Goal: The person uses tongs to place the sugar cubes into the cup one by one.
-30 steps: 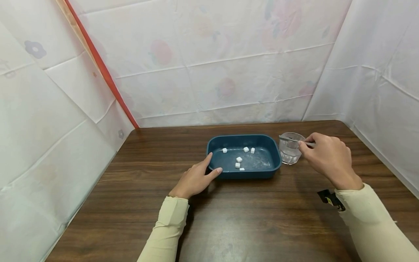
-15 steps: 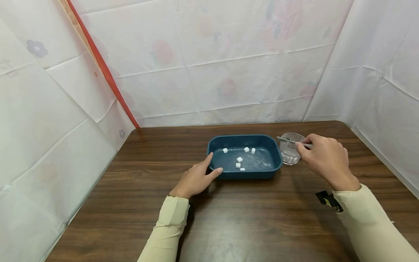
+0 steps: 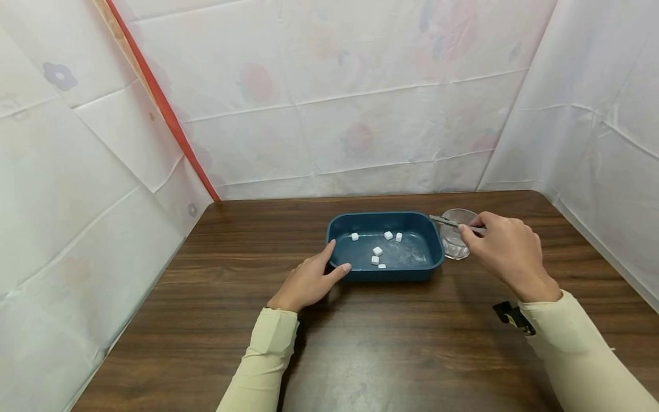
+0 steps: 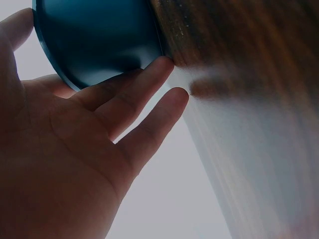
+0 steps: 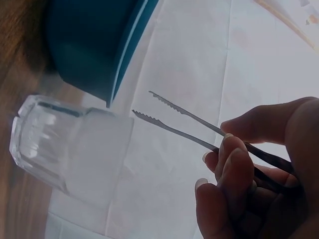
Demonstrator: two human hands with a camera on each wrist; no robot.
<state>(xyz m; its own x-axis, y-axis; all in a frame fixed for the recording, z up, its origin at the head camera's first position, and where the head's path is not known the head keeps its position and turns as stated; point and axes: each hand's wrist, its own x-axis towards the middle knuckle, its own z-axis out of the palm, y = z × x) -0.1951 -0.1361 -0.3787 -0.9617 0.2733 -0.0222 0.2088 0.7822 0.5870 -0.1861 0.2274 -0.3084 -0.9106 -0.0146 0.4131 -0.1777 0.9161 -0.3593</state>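
In my right hand (image 3: 504, 249) I pinch metal tweezers (image 3: 448, 221), whose tips reach left past the glass to the right rim of the blue tray. The right wrist view shows the tweezers' serrated arms (image 5: 169, 130) apart, with nothing between them. Directly below stands a clear faceted glass (image 3: 455, 246). My left hand (image 3: 308, 280) touches the near left corner of the tray (image 3: 386, 275), thumb at the rim and fingers stretched along the wall (image 4: 99, 40). Several small white cubes (image 3: 377, 251) lie scattered on the tray's floor.
The brown wooden table (image 3: 216, 320) carries the tray and glass near its back edge. White patterned sheets (image 3: 334, 103) hang behind and on both sides. A red strip (image 3: 165, 111) runs down the left corner.
My right hand has shifted left, bringing the tweezers' tips from over the glass to the tray's right rim. The left hand and the tray stay in place.
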